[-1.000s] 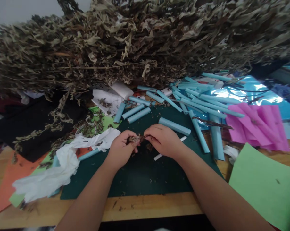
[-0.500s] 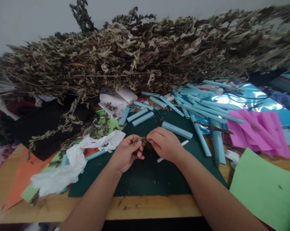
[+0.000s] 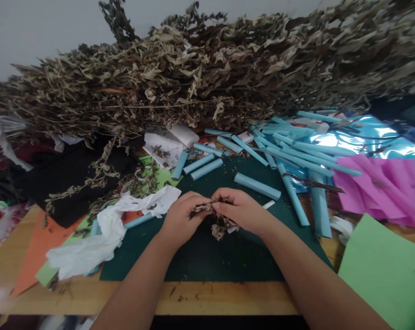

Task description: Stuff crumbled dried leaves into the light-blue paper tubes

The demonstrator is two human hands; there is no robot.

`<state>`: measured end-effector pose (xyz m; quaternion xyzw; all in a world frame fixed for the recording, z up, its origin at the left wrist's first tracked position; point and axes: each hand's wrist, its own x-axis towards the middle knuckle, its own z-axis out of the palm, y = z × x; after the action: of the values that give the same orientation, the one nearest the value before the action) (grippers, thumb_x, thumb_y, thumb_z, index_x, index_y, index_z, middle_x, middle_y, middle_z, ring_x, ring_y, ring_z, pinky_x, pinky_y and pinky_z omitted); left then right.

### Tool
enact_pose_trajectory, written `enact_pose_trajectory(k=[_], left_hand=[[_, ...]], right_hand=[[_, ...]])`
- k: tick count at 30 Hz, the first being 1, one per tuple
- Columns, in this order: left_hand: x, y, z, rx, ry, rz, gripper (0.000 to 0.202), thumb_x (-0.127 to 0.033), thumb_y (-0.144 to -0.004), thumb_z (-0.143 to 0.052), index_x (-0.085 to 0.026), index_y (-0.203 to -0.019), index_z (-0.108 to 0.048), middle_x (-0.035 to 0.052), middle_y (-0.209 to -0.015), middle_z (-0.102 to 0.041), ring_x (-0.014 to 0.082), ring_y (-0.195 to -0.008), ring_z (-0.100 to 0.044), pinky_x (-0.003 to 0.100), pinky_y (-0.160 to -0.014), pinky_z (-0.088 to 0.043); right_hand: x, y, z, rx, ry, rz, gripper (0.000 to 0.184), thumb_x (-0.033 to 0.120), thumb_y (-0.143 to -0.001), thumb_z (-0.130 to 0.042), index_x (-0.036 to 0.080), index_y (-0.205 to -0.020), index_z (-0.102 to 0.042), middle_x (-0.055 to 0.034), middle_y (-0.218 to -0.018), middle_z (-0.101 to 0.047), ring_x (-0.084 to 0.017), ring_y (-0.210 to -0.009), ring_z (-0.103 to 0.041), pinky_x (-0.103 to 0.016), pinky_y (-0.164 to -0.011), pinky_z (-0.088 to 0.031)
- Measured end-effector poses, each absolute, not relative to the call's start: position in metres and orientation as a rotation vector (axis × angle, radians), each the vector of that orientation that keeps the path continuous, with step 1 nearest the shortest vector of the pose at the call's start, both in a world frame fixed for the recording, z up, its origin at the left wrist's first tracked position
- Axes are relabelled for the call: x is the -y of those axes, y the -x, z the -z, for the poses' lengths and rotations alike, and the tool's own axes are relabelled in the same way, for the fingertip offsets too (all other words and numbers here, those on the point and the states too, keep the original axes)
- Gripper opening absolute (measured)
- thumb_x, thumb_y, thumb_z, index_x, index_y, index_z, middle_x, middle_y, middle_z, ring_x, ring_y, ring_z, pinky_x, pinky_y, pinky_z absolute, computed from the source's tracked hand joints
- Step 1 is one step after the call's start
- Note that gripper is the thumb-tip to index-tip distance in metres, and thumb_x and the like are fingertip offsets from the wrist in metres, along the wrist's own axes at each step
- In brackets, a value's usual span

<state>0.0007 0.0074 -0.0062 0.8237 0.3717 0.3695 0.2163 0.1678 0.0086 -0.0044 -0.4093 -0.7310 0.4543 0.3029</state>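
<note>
My left hand (image 3: 182,215) and my right hand (image 3: 240,210) meet over the dark green mat (image 3: 221,261). Between them they pinch a small clump of dried leaves (image 3: 204,207), brown and crumpled. More of the dried leaf hangs below the right fingers, just over the mat. Both hands are closed, with the fingertips nearly touching. Part of a thin white stick (image 3: 268,204) shows behind the right hand. A light blue paper tube (image 3: 257,185) lies beyond that hand, and several shorter tubes (image 3: 206,169) rest further back on the mat.
A large heap of dried leafy stems (image 3: 193,78) spans the back. More blue tubes (image 3: 307,153) are piled at right, near pink paper (image 3: 379,190) and a green sheet (image 3: 382,261). Crumpled white tissue (image 3: 107,233), orange paper (image 3: 31,256) and black cloth (image 3: 69,178) lie at left.
My left hand has turned, its fingers now closing over the clump beside the right fingers. More dried leaf now hangs below the right hand. The view has shifted slightly.
</note>
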Motion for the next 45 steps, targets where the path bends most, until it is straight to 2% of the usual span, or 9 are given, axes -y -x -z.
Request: enact_pose_trajectory(k=[8, 17, 22, 25, 28, 32, 37, 40, 45], left_hand=[[0.000, -0.004, -0.001, -1.248, -2.200, -0.909, 0.020, -0.023, -0.078, -0.041, -0.016, -0.061, -0.047, -0.0005, -0.059, -0.044, 0.0111, -0.059, -0.044, 0.023, -0.056, -0.034], [0.001, -0.020, -0.001, -1.100, -0.610, -0.782, 0.019, -0.024, -0.067, -0.042, -0.016, -0.050, -0.035, -0.0075, -0.038, -0.030, 0.0041, -0.028, -0.026, 0.016, -0.030, -0.020], [-0.003, -0.012, -0.006, -0.946, -0.418, -0.499, 0.027, -0.026, -0.069, -0.037, -0.017, -0.045, -0.029, -0.0083, -0.031, -0.021, 0.0046, -0.022, -0.024, 0.016, -0.027, -0.022], [-0.005, -0.007, -0.002, -0.950, -0.639, -0.605, 0.024, -0.034, -0.073, -0.044, -0.016, -0.057, -0.040, -0.0072, -0.037, -0.033, 0.0064, -0.028, -0.037, 0.017, -0.031, -0.031], [-0.006, -0.002, 0.004, -1.092, -1.068, -0.779, 0.030, -0.042, -0.072, -0.049, -0.018, -0.091, -0.046, -0.0004, -0.068, -0.052, 0.0088, -0.048, -0.052, 0.018, -0.040, -0.039], [-0.004, 0.005, 0.007, -1.070, -1.480, -0.878, 0.064, -0.038, -0.065, -0.060, -0.030, -0.120, -0.028, 0.0052, -0.108, -0.044, 0.0130, -0.074, -0.054, 0.025, -0.061, -0.046], [-0.004, 0.003, 0.001, -1.184, -1.841, -0.872, 0.028, -0.023, -0.070, -0.056, -0.024, -0.098, -0.054, 0.0027, -0.093, -0.055, 0.0164, -0.088, -0.052, 0.029, -0.078, -0.041], [-0.005, 0.000, 0.000, -1.255, -1.856, -0.909, 0.015, -0.019, -0.072, -0.051, -0.021, -0.085, -0.058, 0.0010, -0.080, -0.058, 0.0136, -0.077, -0.054, 0.026, -0.072, -0.042], [-0.010, 0.000, 0.004, -1.369, -1.550, -0.980, 0.007, -0.020, -0.069, -0.053, -0.018, -0.075, -0.054, -0.0027, -0.064, -0.055, 0.0073, -0.052, -0.049, 0.019, -0.048, -0.039]], right_hand=[[-0.007, -0.164, 0.004, 1.996, 1.050, -0.999, 0.009, 0.017, -0.078, -0.041, 0.017, -0.074, -0.049, 0.0035, -0.058, -0.049, -0.007, -0.052, -0.044, -0.016, -0.047, -0.036], [-0.003, -0.159, 0.007, 2.285, 0.899, -0.412, 0.022, 0.014, -0.078, -0.035, 0.013, -0.078, -0.056, -0.0104, -0.074, -0.056, -0.019, -0.069, -0.045, -0.031, -0.062, -0.036], [-0.004, -0.161, 0.008, 2.365, 0.838, -0.295, 0.023, 0.018, -0.080, -0.035, 0.016, -0.077, -0.058, -0.0085, -0.071, -0.057, -0.019, -0.067, -0.044, -0.031, -0.062, -0.036], [-0.006, -0.163, 0.010, 2.297, 0.900, -0.315, 0.020, 0.016, -0.079, -0.037, 0.015, -0.077, -0.056, -0.0086, -0.073, -0.057, -0.019, -0.068, -0.046, -0.031, -0.063, -0.037], [-0.010, -0.164, 0.013, 2.183, 1.001, -0.396, 0.015, 0.014, -0.077, -0.038, 0.014, -0.080, -0.054, -0.0074, -0.073, -0.056, -0.017, -0.069, -0.048, -0.028, -0.061, -0.038], [-0.011, -0.164, 0.014, 2.048, 1.097, -0.544, 0.010, 0.014, -0.076, -0.042, 0.016, -0.077, -0.052, -0.0026, -0.069, -0.055, -0.013, -0.063, -0.050, -0.023, -0.056, -0.039], [-0.008, -0.163, 0.015, 1.924, 1.123, -0.739, 0.016, 0.016, -0.077, -0.044, 0.018, -0.093, -0.046, 0.0006, -0.070, -0.056, -0.010, -0.059, -0.053, -0.020, -0.053, -0.041], [-0.008, -0.161, 0.016, 1.895, 1.094, -0.802, 0.024, 0.017, -0.077, -0.044, 0.019, -0.101, -0.042, 0.0006, -0.072, -0.056, -0.010, -0.058, -0.053, -0.020, -0.052, -0.042], [-0.012, -0.164, 0.014, 1.908, 1.071, -0.777, 0.010, 0.015, -0.074, -0.046, 0.019, -0.078, -0.054, -0.0011, -0.074, -0.057, -0.012, -0.068, -0.053, -0.023, -0.061, -0.040]])
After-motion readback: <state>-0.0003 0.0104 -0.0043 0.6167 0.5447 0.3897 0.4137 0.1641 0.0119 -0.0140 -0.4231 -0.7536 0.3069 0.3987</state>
